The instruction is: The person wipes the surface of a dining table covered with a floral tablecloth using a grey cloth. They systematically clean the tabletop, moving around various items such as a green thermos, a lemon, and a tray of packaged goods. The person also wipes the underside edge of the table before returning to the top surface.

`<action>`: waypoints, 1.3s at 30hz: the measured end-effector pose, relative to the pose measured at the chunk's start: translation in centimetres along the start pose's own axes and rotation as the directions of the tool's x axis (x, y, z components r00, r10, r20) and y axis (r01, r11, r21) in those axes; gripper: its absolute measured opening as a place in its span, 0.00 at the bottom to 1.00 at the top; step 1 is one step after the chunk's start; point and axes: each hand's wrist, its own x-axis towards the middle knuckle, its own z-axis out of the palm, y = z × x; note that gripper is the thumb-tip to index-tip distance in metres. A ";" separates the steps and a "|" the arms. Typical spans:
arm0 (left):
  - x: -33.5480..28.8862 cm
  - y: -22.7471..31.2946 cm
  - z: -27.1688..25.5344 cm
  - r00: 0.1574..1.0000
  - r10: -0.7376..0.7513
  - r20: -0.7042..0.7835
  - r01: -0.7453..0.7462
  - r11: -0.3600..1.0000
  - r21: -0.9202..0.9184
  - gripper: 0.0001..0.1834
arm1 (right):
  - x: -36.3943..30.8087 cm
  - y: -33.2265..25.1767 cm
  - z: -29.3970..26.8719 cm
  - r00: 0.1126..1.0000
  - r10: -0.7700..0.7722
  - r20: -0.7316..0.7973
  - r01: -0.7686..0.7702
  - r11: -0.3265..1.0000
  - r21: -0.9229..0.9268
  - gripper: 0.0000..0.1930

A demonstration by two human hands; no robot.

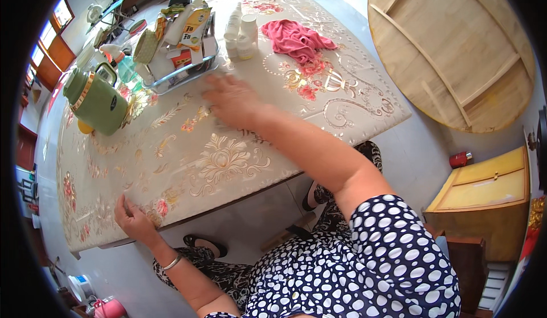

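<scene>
My right hand is smeared by motion over the patterned tablecloth, just in front of a clear plastic tray. Its fingers look stretched out and apart, with nothing visible in them. At the near left edge of the table rests my left hand, fingers loosely bent and apart, holding nothing. A silver bangle circles that wrist. Beyond my right hand stand several white bottles. A crumpled pink cloth lies to their right.
Packets and boxes fill the tray. Left of it stand a green thermos jug and a spray bottle. A round wooden tabletop leans at the right, above a yellow cabinet. A white bucket sits on the floor.
</scene>
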 end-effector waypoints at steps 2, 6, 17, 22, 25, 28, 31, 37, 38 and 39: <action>0.0 -0.1 0.0 1.000 -0.011 -0.003 0.011 1.000 -0.009 0.11 | -3.5 3.7 -2.3 0.991 0.136 0.013 -0.135 0.989 -0.065 0.20; 0.0 -1.1 0.0 1.000 -0.016 -0.003 0.016 1.000 0.007 0.11 | -11.0 10.8 -7.4 0.953 0.294 -0.066 -0.301 0.938 -0.173 0.17; 0.6 -0.6 0.3 0.997 0.074 0.015 -0.075 0.997 0.037 0.10 | -27.6 23.6 -14.8 0.679 0.633 -0.373 -0.730 0.639 -0.243 0.19; 0.4 0.2 -0.4 0.995 0.096 -0.013 -0.095 0.994 0.049 0.10 | -22.8 12.5 -12.5 0.897 0.410 -0.163 -0.436 0.880 -0.189 0.21; 0.2 0.2 -0.3 0.995 0.091 -0.040 -0.089 0.994 0.055 0.11 | -19.0 4.5 -10.8 0.975 0.214 -0.051 -0.216 0.976 -0.036 0.23; 0.0 0.1 -0.1 0.994 0.091 -0.063 -0.089 0.995 0.033 0.11 | -15.6 -1.5 -8.4 1.000 0.015 0.005 -0.015 0.999 0.034 0.25; 0.2 0.6 -0.1 0.996 0.077 -0.048 -0.076 0.997 0.022 0.10 | -12.0 -6.2 -4.7 0.981 -0.195 0.001 0.193 0.973 0.130 0.26; 0.0 1.2 0.1 0.996 0.063 -0.064 -0.062 0.998 0.025 0.12 | -4.7 -18.2 1.8 0.899 -0.435 -0.043 0.425 0.847 0.320 0.24; 0.1 0.7 0.2 0.996 0.064 -0.058 -0.063 0.998 0.016 0.12 | -3.8 -19.9 2.5 0.887 -0.459 -0.049 0.450 0.835 0.318 0.23; 0.2 -0.9 0.0 0.997 0.061 -0.055 -0.060 0.998 0.015 0.13 | -2.8 -21.5 2.3 0.869 -0.494 -0.027 0.480 0.827 0.292 0.22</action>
